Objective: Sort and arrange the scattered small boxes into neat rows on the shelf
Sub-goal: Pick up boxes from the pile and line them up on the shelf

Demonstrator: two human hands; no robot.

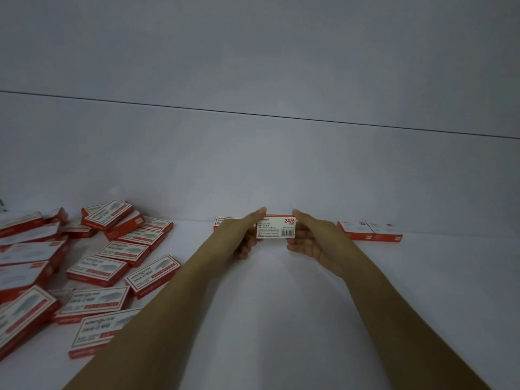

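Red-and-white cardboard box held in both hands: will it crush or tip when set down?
Probably stiff: the red-and-white cardboard box keeps straight edges between the left hand and right hand. Likely stable laid flat, like the scattered boxes; stood on its long edge it may tip.

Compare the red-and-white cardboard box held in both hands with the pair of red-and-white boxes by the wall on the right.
The held box is gripped at its ends by the left hand and right hand; the pair lies untouched on the white shelf. The held box turns its barcode face toward the camera; the pair lies flat, side by side. Both are red-and-white.
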